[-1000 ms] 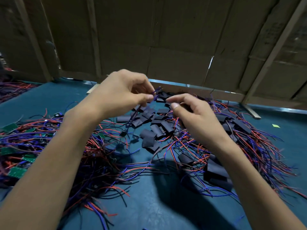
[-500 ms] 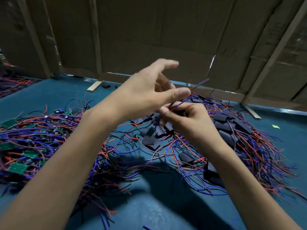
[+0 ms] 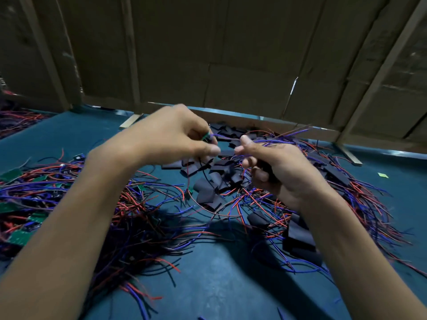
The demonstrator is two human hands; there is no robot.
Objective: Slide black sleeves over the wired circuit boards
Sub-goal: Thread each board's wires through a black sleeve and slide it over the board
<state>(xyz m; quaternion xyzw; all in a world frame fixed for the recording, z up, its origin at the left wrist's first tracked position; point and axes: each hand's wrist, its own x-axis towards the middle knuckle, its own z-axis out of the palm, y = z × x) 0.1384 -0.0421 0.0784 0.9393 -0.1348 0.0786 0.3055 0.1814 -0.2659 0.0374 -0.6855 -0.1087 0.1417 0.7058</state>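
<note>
A teal table [image 3: 219, 285] stands before brown cardboard walls [image 3: 231, 54] under dim light.

Red, blue and purple wires [image 3: 143, 204] are sprawling across a teal table [image 3: 219, 285], tangling with green circuit boards [image 3: 19, 236] and black sleeves [image 3: 208, 192], while brown cardboard [image 3: 231, 54] is lining the wall behind and a yellow-green scrap [image 3: 382, 175] is lying apart.

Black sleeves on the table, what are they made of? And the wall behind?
The black sleeves look like soft, matte plastic or rubbery tubing: they lie flattened and creased, with no shine. The wall looks like brown cardboard sheets, dull and papery, with visible seams and folds, held by pale strips that may be wood.
</note>
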